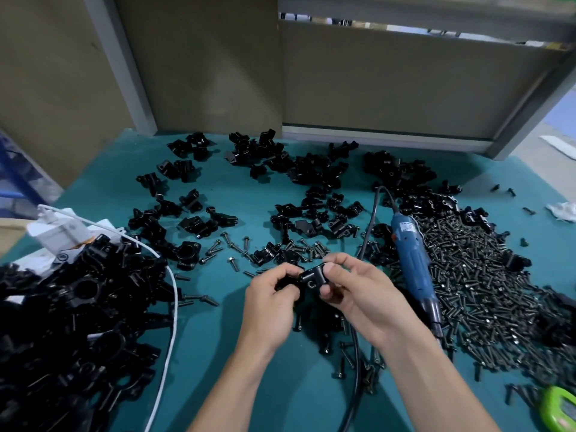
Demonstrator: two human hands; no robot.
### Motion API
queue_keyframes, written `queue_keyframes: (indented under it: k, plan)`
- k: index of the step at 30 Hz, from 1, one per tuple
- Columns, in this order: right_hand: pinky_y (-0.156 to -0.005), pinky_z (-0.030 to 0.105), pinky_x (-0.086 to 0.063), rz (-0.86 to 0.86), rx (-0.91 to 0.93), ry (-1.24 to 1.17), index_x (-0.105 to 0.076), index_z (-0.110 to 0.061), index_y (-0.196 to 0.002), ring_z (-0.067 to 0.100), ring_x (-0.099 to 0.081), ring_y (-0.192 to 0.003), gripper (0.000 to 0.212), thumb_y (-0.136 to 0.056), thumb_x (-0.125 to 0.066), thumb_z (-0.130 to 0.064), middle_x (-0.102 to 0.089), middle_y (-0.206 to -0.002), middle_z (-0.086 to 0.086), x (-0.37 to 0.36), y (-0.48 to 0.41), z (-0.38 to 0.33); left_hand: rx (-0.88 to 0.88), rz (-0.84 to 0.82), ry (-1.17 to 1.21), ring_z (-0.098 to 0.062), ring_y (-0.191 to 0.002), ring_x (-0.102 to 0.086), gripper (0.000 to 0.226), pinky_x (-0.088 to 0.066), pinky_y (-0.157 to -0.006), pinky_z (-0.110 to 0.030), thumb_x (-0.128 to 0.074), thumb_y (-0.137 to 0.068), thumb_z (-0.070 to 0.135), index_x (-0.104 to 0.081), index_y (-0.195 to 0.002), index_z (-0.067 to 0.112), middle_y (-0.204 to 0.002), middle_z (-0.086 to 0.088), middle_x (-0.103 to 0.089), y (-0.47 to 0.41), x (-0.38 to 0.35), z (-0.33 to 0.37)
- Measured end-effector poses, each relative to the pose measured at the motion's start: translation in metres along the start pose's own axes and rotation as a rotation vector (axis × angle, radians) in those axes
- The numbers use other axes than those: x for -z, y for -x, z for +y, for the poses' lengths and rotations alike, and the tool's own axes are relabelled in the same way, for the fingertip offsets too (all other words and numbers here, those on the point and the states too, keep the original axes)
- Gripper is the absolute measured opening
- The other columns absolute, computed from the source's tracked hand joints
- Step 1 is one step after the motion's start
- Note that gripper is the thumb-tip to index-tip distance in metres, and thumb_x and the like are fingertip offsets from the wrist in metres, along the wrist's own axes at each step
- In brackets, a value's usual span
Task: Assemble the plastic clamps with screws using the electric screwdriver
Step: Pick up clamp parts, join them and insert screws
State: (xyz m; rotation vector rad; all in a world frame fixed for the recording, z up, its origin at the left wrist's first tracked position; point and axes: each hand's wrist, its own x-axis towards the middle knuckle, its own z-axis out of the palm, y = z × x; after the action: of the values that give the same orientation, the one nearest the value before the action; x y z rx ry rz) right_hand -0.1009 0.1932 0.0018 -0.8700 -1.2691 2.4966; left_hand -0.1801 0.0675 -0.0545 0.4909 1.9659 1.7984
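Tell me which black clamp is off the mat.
The clamp pinched between the left hand and right hand; all others lie loose on the teal mat.

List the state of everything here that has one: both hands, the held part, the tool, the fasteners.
left hand: grips the clamp's left end
right hand: pinches the clamp's right end
clamp: held off the table, visible hole empty
electric screwdriver: lying down, untouched
screws: loose heap beside the screwdriver

Assembly workshop: bench (237,194) w/ heaps of screws (473,275), clamp parts (78,307), screwdriver (411,260).
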Motion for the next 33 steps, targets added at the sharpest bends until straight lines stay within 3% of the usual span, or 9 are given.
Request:
queue_keyframes:
  k: [3,7,11,15,20,23,26,30,33]
  plan:
    - [-0.058,0.022,-0.054,0.06,0.016,0.12,-0.066,-0.005,-0.098,0.014,-0.058,-0.059,0.008,-0.097,-0.062,0.001,-0.067,-0.071,0.004,-0.001,0.0,0.001,-0.047,-0.074,-0.001,-0.011,-0.066,-0.059,0.035,-0.046,-0.061,-0.026,-0.052,-0.067,0.008,-0.077,-0.083,0.025,-0.073,0.007,-0.071,0.003,0.002,0.003]
    - [-0.06,0.027,-0.054,0.177,0.167,0.461,-0.079,-0.016,-0.095,0.013,-0.064,-0.06,0.021,-0.1,-0.062,-0.004,-0.073,-0.076,0.002,-0.007,0.004,0.004,-0.043,-0.071,-0.005,-0.033,-0.075,-0.063,0.035,-0.053,-0.068,-0.045,-0.052,-0.067,0.009,-0.078,-0.087,0.023,-0.077,-0.006,-0.074,0.005,0.004,0.004]
    - [-0.083,0.045,-0.063,0.146,0.172,0.683,-0.081,-0.029,-0.105,0.024,-0.075,-0.078,0.036,-0.097,-0.056,-0.003,-0.079,-0.099,0.006,-0.011,0.011,0.003,-0.014,-0.026,0.001,-0.021,-0.064,-0.053,0.032,-0.044,-0.064,-0.035,-0.053,-0.067,0.013,-0.075,-0.086,0.024,-0.078,-0.018,-0.068,0.003,0.003,0.003]
    - [-0.06,0.028,-0.049,0.03,0.141,0.849,-0.075,-0.04,-0.111,0.016,-0.051,-0.053,0.054,-0.088,-0.057,0.005,-0.069,-0.06,-0.006,-0.008,0.02,-0.001,-0.021,-0.018,0.03,-0.019,-0.063,-0.051,0.03,-0.041,-0.063,-0.034,-0.051,-0.071,0.012,-0.074,-0.085,0.025,-0.075,-0.021,-0.064,0.003,0.003,0.004]
    - [-0.081,0.06,-0.057,0.067,0.198,0.823,-0.08,-0.036,-0.095,0.046,-0.068,-0.078,0.061,-0.082,-0.059,0.019,-0.079,-0.09,-0.008,-0.009,0.025,0.0,-0.038,-0.008,0.078,-0.012,-0.06,-0.051,0.027,-0.04,-0.056,-0.027,-0.052,-0.075,0.012,-0.073,-0.084,0.026,-0.066,0.002,-0.063,0.004,0.002,0.005]
    - [-0.048,0.029,-0.052,0.081,0.207,0.954,-0.077,-0.038,-0.084,0.014,-0.053,-0.046,0.044,-0.085,-0.068,0.005,-0.069,-0.059,-0.009,-0.006,0.023,0.001,-0.025,0.016,0.063,-0.016,-0.057,-0.044,0.029,-0.035,-0.053,-0.029,-0.051,-0.074,0.016,-0.07,-0.092,0.027,-0.061,-0.001,-0.052,0.005,0.003,0.006]
    - [-0.043,0.013,-0.037,0.028,0.174,1.189,-0.074,-0.036,-0.079,-0.001,-0.05,-0.041,0.029,-0.082,-0.076,-0.007,-0.064,-0.056,-0.022,-0.007,0.022,0.0,-0.038,-0.008,0.017,-0.014,-0.054,-0.038,0.031,-0.031,-0.051,-0.027,-0.049,-0.072,0.016,-0.065,-0.094,0.032,-0.055,0.008,-0.044,0.007,0.005,0.006]
    - [-0.045,0.02,-0.045,-0.028,0.147,1.305,-0.072,-0.034,-0.083,0.002,-0.051,-0.041,0.022,-0.08,-0.074,-0.012,-0.064,-0.056,-0.012,-0.01,0.025,-0.004,-0.032,0.0,0.02,-0.011,-0.051,-0.034,0.031,-0.028,-0.046,-0.021,-0.048,-0.073,0.017,-0.063,-0.095,0.033,-0.051,0.012,-0.044,0.007,0.005,0.005]
    - [-0.066,0.03,-0.062,0.004,0.152,1.348,-0.072,-0.036,-0.082,0.012,-0.07,-0.067,0.019,-0.076,-0.081,-0.021,-0.074,-0.078,-0.004,-0.006,0.029,-0.002,-0.001,0.062,0.059,-0.011,-0.051,-0.043,0.03,-0.036,-0.05,-0.022,-0.05,-0.072,0.022,-0.061,-0.095,0.038,-0.057,0.007,-0.061,0.006,0.005,0.004]
